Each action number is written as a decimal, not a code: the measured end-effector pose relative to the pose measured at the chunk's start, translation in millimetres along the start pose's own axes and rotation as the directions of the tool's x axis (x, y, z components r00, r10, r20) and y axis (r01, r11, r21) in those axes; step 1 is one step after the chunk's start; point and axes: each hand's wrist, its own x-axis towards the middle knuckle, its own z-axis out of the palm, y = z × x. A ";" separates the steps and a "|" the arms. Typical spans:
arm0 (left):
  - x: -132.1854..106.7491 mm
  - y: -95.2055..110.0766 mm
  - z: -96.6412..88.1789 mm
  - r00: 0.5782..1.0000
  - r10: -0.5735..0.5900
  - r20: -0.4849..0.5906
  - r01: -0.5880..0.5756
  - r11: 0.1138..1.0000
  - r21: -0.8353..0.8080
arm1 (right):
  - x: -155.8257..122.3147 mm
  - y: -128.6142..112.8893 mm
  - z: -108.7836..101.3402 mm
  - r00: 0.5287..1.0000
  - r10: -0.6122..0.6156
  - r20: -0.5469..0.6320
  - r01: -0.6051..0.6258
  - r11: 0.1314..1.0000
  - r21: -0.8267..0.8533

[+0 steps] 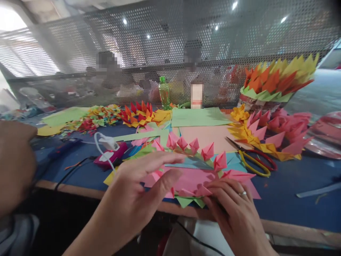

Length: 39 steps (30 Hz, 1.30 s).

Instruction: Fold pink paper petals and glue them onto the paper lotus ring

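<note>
A ring of folded pink paper petals (207,151) with green points (185,202) below stands at the table's front edge. My right hand (234,206), wearing a ring, pinches the band at its front right, by a pink petal (238,175). Over the left side of the paper ring is my left hand (149,181), its thumb and fingers apart, holding nothing visible; it hides part of the petals. Pink paper sheets (195,179) and blue ones lie under the ring. To the right are scissors (255,161) with yellow and red handles.
A purple power strip (111,156) with a white plug (108,143) lies left. Behind are green sheets (201,117), a bottle (164,94) and paper scraps (98,119). Finished paper petal rings (277,80) stand right. Another person's arm (16,163) is at far left.
</note>
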 end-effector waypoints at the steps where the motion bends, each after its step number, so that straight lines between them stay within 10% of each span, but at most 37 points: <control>1: -10.0 0.1 -1.0 0.999 0.009 -0.038 -0.009 1.000 -0.008 | -0.2 -0.2 -0.7 1.000 0.003 0.011 -0.003 1.000 0.001; 14: -103.8 3.5 40.7 0.901 -0.242 -0.360 0.099 0.923 -0.372 | 7.2 -1.5 -5.2 0.998 0.043 0.035 -0.043 0.999 0.011; 17: -115.6 11.9 53.0 0.916 -0.295 -0.271 0.122 0.849 -0.514 | 15.2 -8.4 -15.9 0.997 0.063 0.033 -0.064 0.998 0.028; 19: -116.8 10.8 68.8 0.931 -0.359 -0.070 0.227 0.716 -0.660 | 20.4 -14.6 -23.3 0.997 0.074 0.034 -0.076 0.996 0.047; 22: -106.3 2.6 93.3 0.862 -0.463 0.205 0.367 0.293 -0.883 | 25.8 -24.1 -30.4 0.995 0.084 0.057 -0.089 0.992 0.092; 26: -84.4 -0.2 108.8 0.846 -0.462 0.266 0.233 -0.127 -0.964 | 27.1 -33.1 -31.9 0.992 0.087 0.088 -0.100 0.984 0.148; 39: -62.6 4.2 117.5 0.782 -0.580 0.229 0.160 -0.168 -0.973 | 35.1 -25.1 -47.6 0.983 0.174 0.060 -0.182 0.966 0.183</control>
